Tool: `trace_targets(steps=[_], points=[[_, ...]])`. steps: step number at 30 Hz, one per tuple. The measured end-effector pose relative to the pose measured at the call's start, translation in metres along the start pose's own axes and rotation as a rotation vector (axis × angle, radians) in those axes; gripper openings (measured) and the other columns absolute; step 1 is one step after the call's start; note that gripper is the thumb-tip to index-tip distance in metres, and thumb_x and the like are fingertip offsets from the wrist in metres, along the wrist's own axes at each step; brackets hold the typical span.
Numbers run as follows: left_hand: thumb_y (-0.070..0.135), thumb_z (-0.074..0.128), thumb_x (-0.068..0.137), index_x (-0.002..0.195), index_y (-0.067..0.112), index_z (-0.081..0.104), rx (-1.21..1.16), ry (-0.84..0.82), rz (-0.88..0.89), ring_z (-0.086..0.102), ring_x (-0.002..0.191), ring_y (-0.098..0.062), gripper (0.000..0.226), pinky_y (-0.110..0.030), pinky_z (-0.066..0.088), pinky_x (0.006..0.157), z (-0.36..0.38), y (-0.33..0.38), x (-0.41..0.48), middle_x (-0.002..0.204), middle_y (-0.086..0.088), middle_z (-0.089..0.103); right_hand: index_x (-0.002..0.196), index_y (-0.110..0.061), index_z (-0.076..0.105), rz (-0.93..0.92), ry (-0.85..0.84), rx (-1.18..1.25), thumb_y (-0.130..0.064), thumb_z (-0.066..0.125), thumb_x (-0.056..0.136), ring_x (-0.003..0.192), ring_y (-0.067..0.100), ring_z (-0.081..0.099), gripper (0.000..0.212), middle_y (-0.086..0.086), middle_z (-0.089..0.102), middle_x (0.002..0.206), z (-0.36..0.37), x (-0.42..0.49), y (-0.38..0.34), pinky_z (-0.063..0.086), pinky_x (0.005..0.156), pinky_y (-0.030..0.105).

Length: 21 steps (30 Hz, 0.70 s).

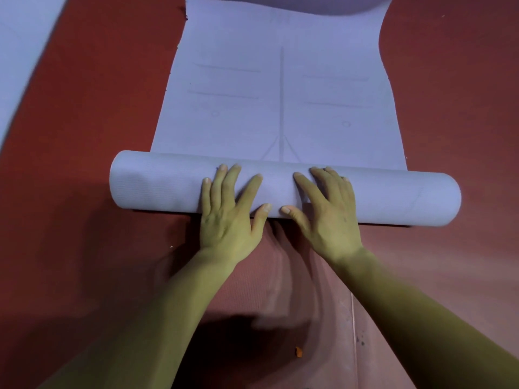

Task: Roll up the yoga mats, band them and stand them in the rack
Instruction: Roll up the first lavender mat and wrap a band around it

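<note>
Palms flat and fingers splayed, both of my hands press on top of the rolled part of a lavender yoga mat (238, 122). My left hand (229, 211) lies just left of the middle of the roll (157, 183). Its four fingers are straight and reach over the crown, and the thumb stretches out to the right along the near side. My right hand (327, 211) mirrors it just beside, thumb pointing left, so the two thumb tips sit near each other without touching. Neither hand curls round anything, and nothing is pinched.

The roll lies crosswise in front of me on the red floor (98, 108). It is a thick, even tube whose left end sticks out a little past the flat sheet's edge. Beyond my fingertips the unrolled stretch runs away from me, flat on the floor, printed with a faint centre line (281, 102) and short cross bars on either side. A second mat (22, 51) of the same pale colour lies at the upper left, well apart.
</note>
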<state>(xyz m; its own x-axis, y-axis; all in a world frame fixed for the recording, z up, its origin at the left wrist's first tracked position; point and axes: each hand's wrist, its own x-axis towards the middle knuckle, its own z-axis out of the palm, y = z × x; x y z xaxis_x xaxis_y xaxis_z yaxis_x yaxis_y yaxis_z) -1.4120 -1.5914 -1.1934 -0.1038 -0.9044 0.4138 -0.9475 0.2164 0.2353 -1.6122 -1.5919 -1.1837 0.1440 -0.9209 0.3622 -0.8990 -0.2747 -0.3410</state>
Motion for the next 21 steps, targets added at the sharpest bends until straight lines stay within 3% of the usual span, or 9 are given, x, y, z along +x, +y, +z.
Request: trace_targets(steps=[6,14,21], points=[[0.054,0.044,0.097,0.141,0.023,0.056,0.012,-0.081,0.001,0.032,0.146,-0.035,0.055,-0.050,0.011,0.124,0.003,-0.008,0.029,0.150,-0.013,0.046,0.142,-0.017,0.059,0.009,-0.019,-0.002,-0.058,0.063,0.092,0.142,0.038,0.040,0.065,0.015,0.050,0.145,-0.004,0.011,-0.002,0.022,0.119,0.059],[0.055,0.043,0.098,0.143,0.025,0.054,0.053,-0.069,-0.014,0.034,0.145,-0.036,0.056,-0.053,0.015,0.123,0.004,-0.009,0.032,0.152,-0.016,0.043,0.135,-0.012,0.063,-0.042,-0.054,-0.024,-0.049,0.068,0.092,0.130,0.042,0.049,0.057,0.018,0.055,0.138,-0.001,0.029,0.010,0.038,0.105,0.063],[0.053,0.046,0.097,0.137,0.023,0.061,0.051,-0.058,-0.018,0.044,0.138,-0.036,0.052,-0.053,0.019,0.122,0.010,-0.013,0.061,0.141,-0.013,0.054,0.137,-0.016,0.062,-0.028,-0.074,-0.048,-0.060,0.061,0.093,0.128,0.037,0.049,0.062,0.016,0.051,0.140,-0.007,0.050,0.014,0.039,0.107,0.058]])
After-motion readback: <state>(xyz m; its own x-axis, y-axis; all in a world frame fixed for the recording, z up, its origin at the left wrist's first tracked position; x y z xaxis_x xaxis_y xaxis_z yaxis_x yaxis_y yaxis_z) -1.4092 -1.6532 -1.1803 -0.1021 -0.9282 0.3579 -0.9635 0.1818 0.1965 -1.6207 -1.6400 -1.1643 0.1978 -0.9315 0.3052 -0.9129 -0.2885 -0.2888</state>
